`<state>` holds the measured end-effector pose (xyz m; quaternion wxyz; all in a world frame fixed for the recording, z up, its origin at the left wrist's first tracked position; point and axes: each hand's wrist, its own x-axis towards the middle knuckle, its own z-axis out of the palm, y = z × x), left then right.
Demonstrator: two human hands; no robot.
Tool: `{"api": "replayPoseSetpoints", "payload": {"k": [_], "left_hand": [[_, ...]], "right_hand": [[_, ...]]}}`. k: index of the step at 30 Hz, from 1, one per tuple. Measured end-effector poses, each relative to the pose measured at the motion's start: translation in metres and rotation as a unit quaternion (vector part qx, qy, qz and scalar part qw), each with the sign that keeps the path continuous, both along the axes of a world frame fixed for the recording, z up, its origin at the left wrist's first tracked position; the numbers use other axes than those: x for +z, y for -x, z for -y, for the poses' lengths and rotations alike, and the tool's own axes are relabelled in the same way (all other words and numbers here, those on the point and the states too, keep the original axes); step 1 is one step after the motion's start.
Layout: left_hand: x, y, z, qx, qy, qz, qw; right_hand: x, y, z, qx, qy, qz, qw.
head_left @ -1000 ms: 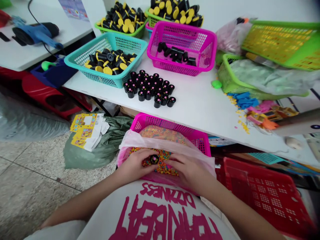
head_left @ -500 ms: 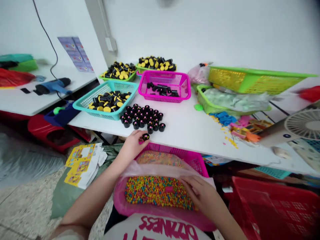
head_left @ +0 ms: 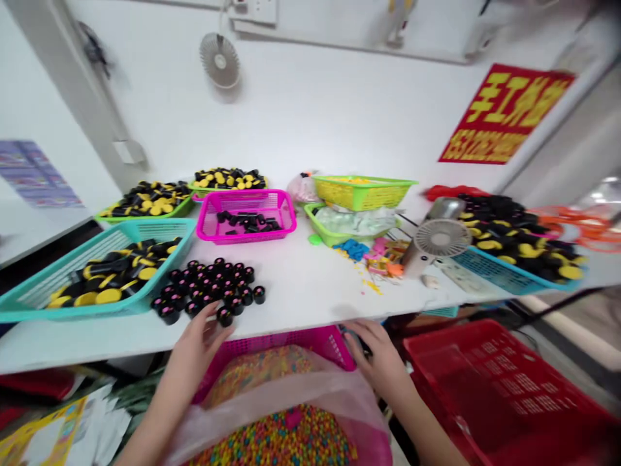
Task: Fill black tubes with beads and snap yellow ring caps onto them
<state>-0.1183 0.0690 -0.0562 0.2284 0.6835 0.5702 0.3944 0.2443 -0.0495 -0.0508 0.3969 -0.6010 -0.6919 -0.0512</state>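
My left hand [head_left: 193, 344] lightly pinches a small black cup [head_left: 224, 316] near the front edge of the counter [head_left: 301, 285]. It looks light, stiff and slippery, best taken by its sides. My right hand [head_left: 378, 355] half-curls at the lower magenta basket [head_left: 334, 342]; its hold I can't tell.

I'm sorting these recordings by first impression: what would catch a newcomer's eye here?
Probably the mass of many-coloured beads at the bottom of the picture, in front of the white table. Next comes the cluster of small black cups on that table, left of centre, with the left hand at its near edge. The red sign with yellow writing also stands out, high on the right.
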Motion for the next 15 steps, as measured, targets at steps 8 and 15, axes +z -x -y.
{"api": "replayPoseSetpoints", "payload": {"k": [8,15], "left_hand": [[-0.031,0.021,-0.021,-0.002,-0.01,-0.008,1.0],[-0.016,0.004,-0.018,0.013,-0.038,0.038,0.998]], "right_hand": [[0.09,-0.058,-0.055,-0.045,-0.076,-0.012,0.996],[0.188,-0.11,-0.171,-0.132,-0.038,0.193,0.971]]}}
